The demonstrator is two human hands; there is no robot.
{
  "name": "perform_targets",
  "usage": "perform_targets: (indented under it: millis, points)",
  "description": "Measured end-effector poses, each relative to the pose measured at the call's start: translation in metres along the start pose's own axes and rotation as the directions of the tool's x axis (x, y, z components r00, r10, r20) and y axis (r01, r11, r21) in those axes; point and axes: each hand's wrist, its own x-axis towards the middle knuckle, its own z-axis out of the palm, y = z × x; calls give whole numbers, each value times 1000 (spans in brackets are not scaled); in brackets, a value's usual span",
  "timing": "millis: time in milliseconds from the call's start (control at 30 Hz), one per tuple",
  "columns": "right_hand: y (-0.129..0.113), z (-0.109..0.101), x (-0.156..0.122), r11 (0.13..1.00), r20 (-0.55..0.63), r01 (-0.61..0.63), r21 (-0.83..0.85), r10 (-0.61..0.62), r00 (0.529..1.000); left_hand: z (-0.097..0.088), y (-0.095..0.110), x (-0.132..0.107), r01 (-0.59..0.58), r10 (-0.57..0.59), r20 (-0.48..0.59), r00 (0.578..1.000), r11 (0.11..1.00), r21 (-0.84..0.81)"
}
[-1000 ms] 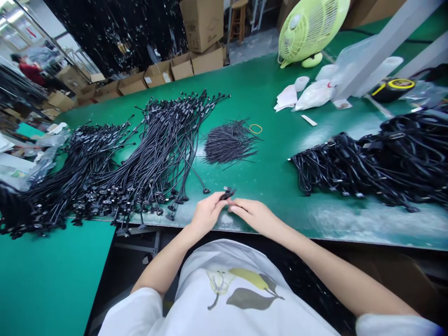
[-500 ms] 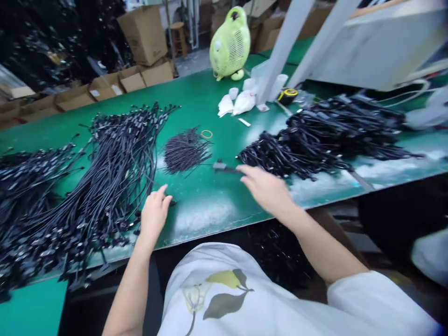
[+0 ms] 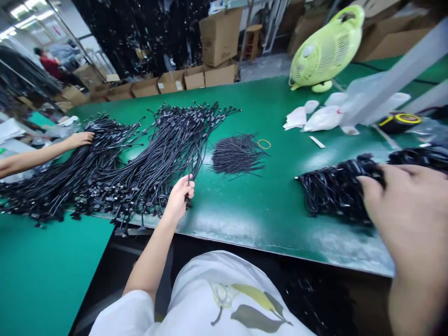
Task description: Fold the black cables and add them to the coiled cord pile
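Observation:
My left hand [image 3: 179, 198] is closed in a pinch on one black cable at the near right edge of a big fan-shaped pile of black cables [image 3: 150, 154] on the green table [image 3: 245, 210]. My right hand [image 3: 406, 219] is raised close to the camera, large and blurred, over the left end of a heap of bundled black cables [image 3: 336, 189]. Its fingers look loosely spread and I see nothing in them. A small pile of thin black ties [image 3: 236, 156] lies between the two heaps, with a yellow rubber band [image 3: 264, 144] beside it.
Another person's hand [image 3: 80, 139] rests on the far left part of the cable pile. A lime green fan [image 3: 325, 49], white bags [image 3: 322, 117] and a tape roll [image 3: 399, 122] stand at the back right. Cardboard boxes [image 3: 196, 77] line the far edge. A lower green table [image 3: 45, 275] sits at left.
My left hand moved to the cable pile and pinched one cable. My right hand dropped the bundled cable it carried and swung right, close to the camera. Another person's hand appeared at left.

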Motion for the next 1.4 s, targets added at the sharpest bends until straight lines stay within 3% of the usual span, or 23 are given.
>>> perform_targets:
  millis: [67, 133, 167, 233, 267, 333, 367, 433, 533, 567, 633, 700, 733, 767, 833, 900, 1000, 1100, 1167, 1233, 1300, 1367, 1400]
  points:
    - [-38, 20, 28, 996, -83, -89, -27, 87, 993, 7, 29, -23, -19, 31, 103, 994, 993, -118]
    - [-84, 52, 61, 977, 117, -6, 214, -19, 993, 16, 53, -54, -13, 44, 250, 967, 992, -124]
    - [-107, 71, 78, 948, 155, 39, 315, -92, 984, 18, 61, -71, -5, 37, 342, 939, 996, -94]
    - [-149, 109, 112, 912, 136, 165, 375, -230, 964, 15, 68, -104, 31, -26, 481, 876, 1000, -3]
    - [-165, 126, 131, 901, 144, 243, 360, -311, 940, 9, 68, -118, 7, -3, 503, 864, 1000, -7]
    - [-184, 149, 169, 894, 198, 341, 291, -405, 893, -11, 66, -141, -135, 188, 439, 879, 980, -149]
    - [-185, 154, 188, 909, 225, 343, 236, -395, 891, -24, 67, -150, -221, 297, 372, 879, 947, -234]
    - [-174, 150, 224, 960, 205, 262, 100, -278, 938, -56, 73, -159, -340, 434, 239, 869, 873, -349]
    - [-143, 124, 252, 985, 76, 167, -37, -164, 984, -102, 87, -154, -439, 465, -54, 883, 783, -441]
    - [-136, 114, 249, 982, 70, 172, -77, -166, 984, -113, 88, -147, -478, 442, -189, 877, 765, -431]
    - [-134, 98, 225, 968, 138, 196, -155, -176, 975, -124, 83, -130, -534, 405, -411, 817, 801, -272]
    - [-147, 88, 181, 953, 271, 228, -200, -170, 947, -114, 69, -110, -499, 456, -462, 761, 866, 32]
    - [-157, 85, 156, 949, 329, 254, -184, -184, 926, -102, 60, -101, -454, 491, -407, 770, 870, 190]
    - [-168, 81, 133, 943, 403, 306, -131, -231, 885, -86, 51, -93, -402, 495, -302, 815, 857, 321]
    - [-187, 73, 98, 906, 506, 416, 83, -397, 766, -50, 34, -80, -345, 382, 15, 924, 816, 464]
    - [-194, 62, 85, 891, 488, 420, 174, -449, 749, -19, 19, -74, -282, 170, 294, 940, 874, 396]
    - [-170, 49, 94, 942, 441, 317, 113, -334, 833, 1, 7, -69, 30, -96, 467, 879, 989, 147]
    - [-118, 46, 98, 976, 452, 196, 91, -216, 866, -11, 9, -66, 310, -270, 505, 820, 951, 5]
    - [-85, 51, 90, 987, 451, 100, 124, -146, 880, -28, 15, -62, 390, -291, 496, 818, 915, -106]
    - [-63, 58, 75, 982, 422, 52, 183, -126, 898, -42, 23, -60, 332, -209, 366, 907, 890, -314]
    - [-59, 65, 58, 974, 342, 103, 200, -168, 925, -47, 29, -56, 161, -98, 159, 982, 875, -457]
    - [-73, 70, 41, 961, 260, 240, 137, -269, 927, -41, 30, -51, 1, 2, 7, 1000, 910, -415]
    - [-86, 70, 33, 939, 246, 326, 112, -344, 906, -34, 27, -49, -54, 49, -22, 999, 943, -327]
